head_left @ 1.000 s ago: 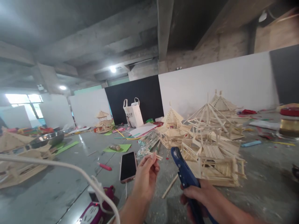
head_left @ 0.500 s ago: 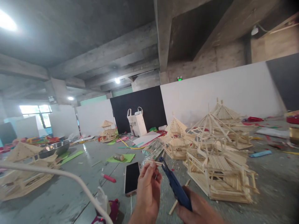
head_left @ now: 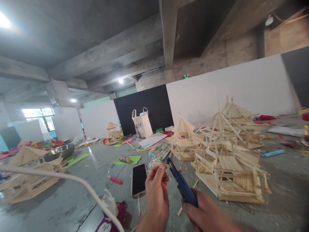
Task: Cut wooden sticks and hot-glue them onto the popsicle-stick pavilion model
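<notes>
My left hand (head_left: 158, 183) pinches a short thin wooden stick (head_left: 166, 165) between thumb and fingertips, its end pointing right. Wrapped round the handle of a blue utility knife (head_left: 184, 187) is my right hand (head_left: 201, 206). The tip of the knife meets the stick's right end or lies just beside it; I cannot tell whether they touch. Another wooden stick (head_left: 180, 210) lies on the table below the knife. Close to the right is an unfinished stick-built pavilion (head_left: 238, 180). A phone (head_left: 139, 180) lies left of my left hand.
More stick pavilions stand behind (head_left: 182, 138) and at far left (head_left: 29, 175). A white cable (head_left: 79, 182) crosses the lower left. On the table (head_left: 91, 174) are a pink marker (head_left: 115, 180), green paper (head_left: 135, 160), a metal bowl (head_left: 61, 152) and a white bag (head_left: 143, 125).
The view has shifted slightly, so the table things sit a little higher and further right. Both hands keep their holds on the stick and the knife, close together.
</notes>
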Demonstrator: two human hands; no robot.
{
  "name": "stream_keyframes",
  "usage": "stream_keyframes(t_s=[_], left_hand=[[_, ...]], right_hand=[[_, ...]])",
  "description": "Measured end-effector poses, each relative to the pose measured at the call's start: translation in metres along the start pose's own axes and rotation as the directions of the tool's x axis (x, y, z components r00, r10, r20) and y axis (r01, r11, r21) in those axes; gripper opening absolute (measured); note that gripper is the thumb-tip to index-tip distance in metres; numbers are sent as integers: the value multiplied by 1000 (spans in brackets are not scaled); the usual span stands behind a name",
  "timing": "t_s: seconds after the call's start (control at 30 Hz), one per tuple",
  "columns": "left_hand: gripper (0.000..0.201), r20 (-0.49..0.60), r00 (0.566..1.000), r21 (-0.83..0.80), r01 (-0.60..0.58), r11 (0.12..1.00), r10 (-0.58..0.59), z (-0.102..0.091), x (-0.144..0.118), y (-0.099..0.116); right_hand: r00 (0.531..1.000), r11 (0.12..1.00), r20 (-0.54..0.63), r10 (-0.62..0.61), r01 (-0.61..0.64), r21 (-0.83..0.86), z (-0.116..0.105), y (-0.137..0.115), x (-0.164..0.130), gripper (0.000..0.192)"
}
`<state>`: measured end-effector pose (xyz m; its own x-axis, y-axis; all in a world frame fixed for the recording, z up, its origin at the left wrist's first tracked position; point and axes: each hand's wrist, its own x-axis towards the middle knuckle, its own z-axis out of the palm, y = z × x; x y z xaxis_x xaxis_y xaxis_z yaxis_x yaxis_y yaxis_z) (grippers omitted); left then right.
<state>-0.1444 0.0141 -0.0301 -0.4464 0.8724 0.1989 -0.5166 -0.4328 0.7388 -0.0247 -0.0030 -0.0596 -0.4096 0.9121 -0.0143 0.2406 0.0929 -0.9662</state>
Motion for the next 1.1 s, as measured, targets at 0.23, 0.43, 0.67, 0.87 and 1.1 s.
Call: stream_keyframes(t_s=[0.23,0.43,0.67,0.87,1.1], left_hand=[[13,27,1000,-32,9,999,-8,1,2,-2],[16,53,991,-141,127,982,-121,1,0,0],[14,70,991,-169,122,978,-111,3,-2,3],[14,26,999,-50,29,998,-28,4,-2,2],[16,69,998,98,-7,995,0,0,1,0]], right_hand=[[999,992,-2,40,-39,117,2,-14,-7,19],[1000,976,24,-10,5,216,-1,-14,-5,13],[999,999,30,-26,26,27,0,-7,-7,8],[998,998,29,-63,63,4,5,1,-3,7],[992,970,47,119,-127,207,6,-3,0,22]])
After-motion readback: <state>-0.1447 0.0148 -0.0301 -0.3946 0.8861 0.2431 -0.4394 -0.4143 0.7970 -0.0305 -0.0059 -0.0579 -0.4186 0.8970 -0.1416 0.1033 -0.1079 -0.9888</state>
